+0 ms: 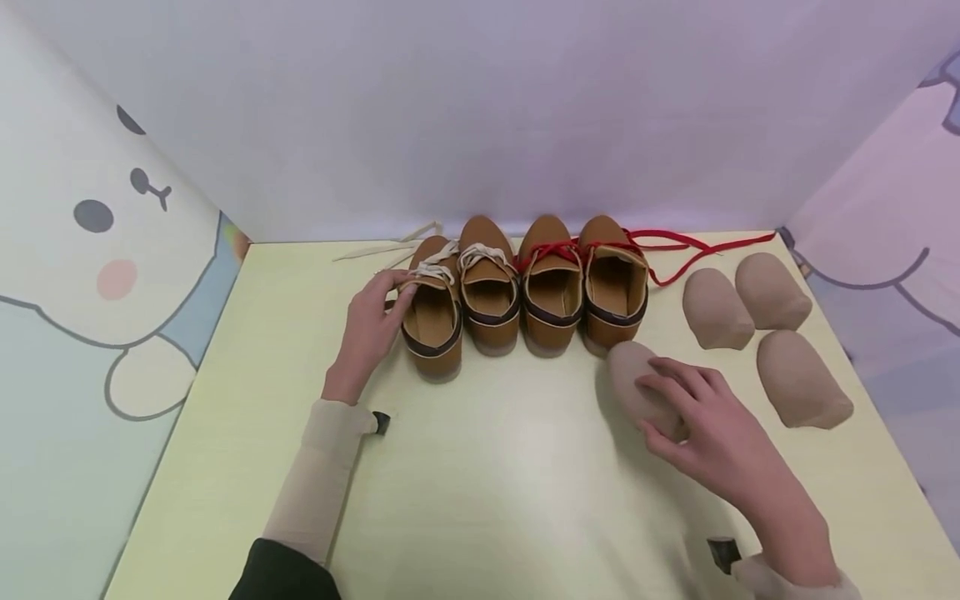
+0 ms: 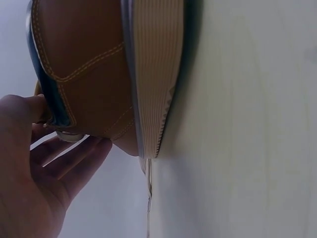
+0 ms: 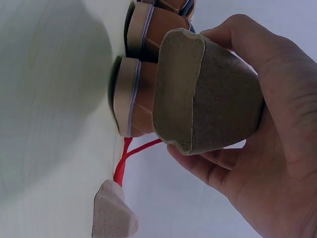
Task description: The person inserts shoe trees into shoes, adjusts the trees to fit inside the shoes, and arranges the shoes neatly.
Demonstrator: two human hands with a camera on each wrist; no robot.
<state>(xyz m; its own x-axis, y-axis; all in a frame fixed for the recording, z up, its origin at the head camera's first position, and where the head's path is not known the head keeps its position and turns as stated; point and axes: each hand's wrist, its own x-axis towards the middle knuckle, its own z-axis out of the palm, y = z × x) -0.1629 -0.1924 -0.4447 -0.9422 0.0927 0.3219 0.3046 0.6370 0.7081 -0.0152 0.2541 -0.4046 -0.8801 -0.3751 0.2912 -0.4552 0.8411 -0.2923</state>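
In the head view, brown lace-up shoes stand side by side, toes toward the back wall. My left hand [image 1: 372, 325] grips the leftmost white-laced shoe [image 1: 432, 364] by its upper near the laces; the left wrist view shows thumb and fingers on that brown shoe [image 2: 94, 74]. A second white-laced shoe [image 1: 491, 329] stands beside it, then two red-laced shoes [image 1: 551, 333]. My right hand [image 1: 708, 433] holds a grey-beige moulded pulp shoe insert [image 1: 633, 383] just in front of the rightmost shoe. In the right wrist view, thumb and fingers span the insert [image 3: 223, 99], its hollow end facing the camera.
Three more pulp inserts [image 1: 716, 308] lie on the right of the pale yellow table [image 1: 510, 483]. Loose red laces [image 1: 697, 246] trail right from the shoes, and a white lace [image 1: 382, 247] trails left. Fabric walls [image 1: 480, 108] enclose the back and sides.
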